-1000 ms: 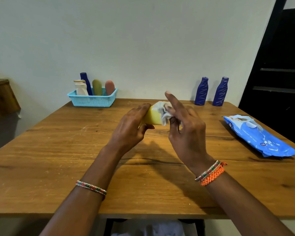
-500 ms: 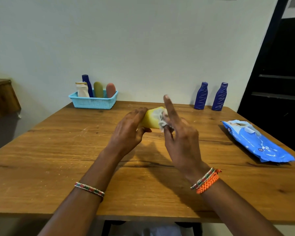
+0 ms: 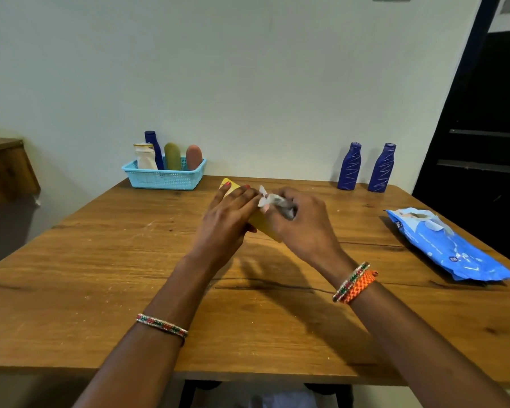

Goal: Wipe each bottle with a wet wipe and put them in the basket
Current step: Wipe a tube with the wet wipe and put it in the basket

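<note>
Above the middle of the table my left hand (image 3: 228, 222) holds a yellow bottle (image 3: 264, 226), which shows only at its two ends. My right hand (image 3: 302, 228) grips a crumpled white wet wipe (image 3: 273, 200) and presses it against the bottle. At the back left stands a light blue basket (image 3: 165, 178) with several bottles upright in it. Two dark blue bottles (image 3: 349, 166) (image 3: 382, 167) stand side by side at the back right, against the wall.
A blue pack of wet wipes (image 3: 448, 245) lies near the right edge of the wooden table (image 3: 100, 275), its flap open. A dark doorway is at the far right. A wooden ledge sticks out at the left.
The yellow bottle has turned in my left hand, its far end now pointing toward the basket. My right hand's raised finger has curled down, and the wipe has slid along the bottle.
</note>
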